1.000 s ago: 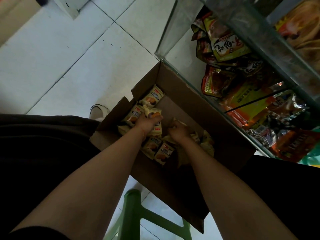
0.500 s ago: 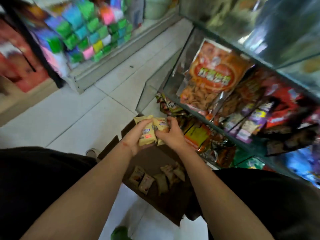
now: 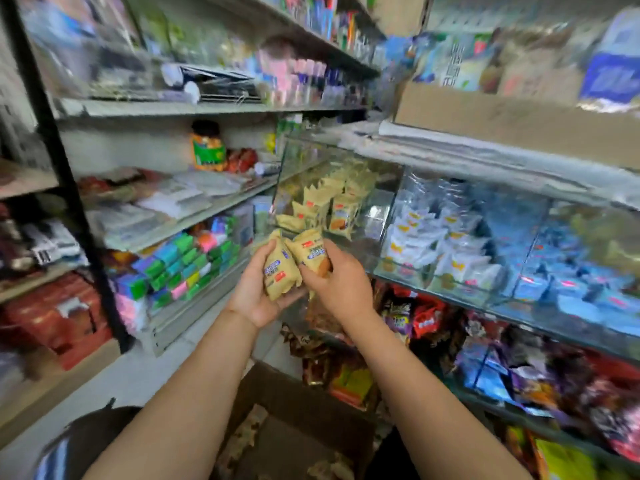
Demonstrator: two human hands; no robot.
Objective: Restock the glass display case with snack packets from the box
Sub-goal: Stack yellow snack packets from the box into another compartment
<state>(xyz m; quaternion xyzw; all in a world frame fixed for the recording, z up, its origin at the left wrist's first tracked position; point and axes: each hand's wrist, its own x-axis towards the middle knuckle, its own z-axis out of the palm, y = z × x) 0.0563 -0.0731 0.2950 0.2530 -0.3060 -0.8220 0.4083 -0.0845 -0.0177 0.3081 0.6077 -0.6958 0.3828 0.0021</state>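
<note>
The hands have come up out of the box [image 3: 298,420], which a second ago they were both digging in, down on the floor. Now they are raised to the level of the upper glass shelf of the display case [image 3: 398,271], and the view has swung up with them from the tiles to the shelving.

The left hand [image 3: 254,292] lies palm up with its fingers curled under a cream-yellow snack packet [image 3: 278,273], cradling it. The right hand [image 3: 341,284] pinches a second packet [image 3: 311,252] of the same kind from above, thumb against its lower edge. The two packets touch each other, just in front of the case's near left corner.

Behind them, inside the left compartment of that glass shelf, stand matching packets [image 3: 332,202] in a loose heap, so this looks like the slot to be filled. The compartment to its right holds white bags [image 3: 433,244], a different product.

So the fetching part of this round seems done and the placing has yet to start: neither packet has crossed the glass edge. More packets lie in the box below, blurred, so I'd judge several rounds remain.
</note>
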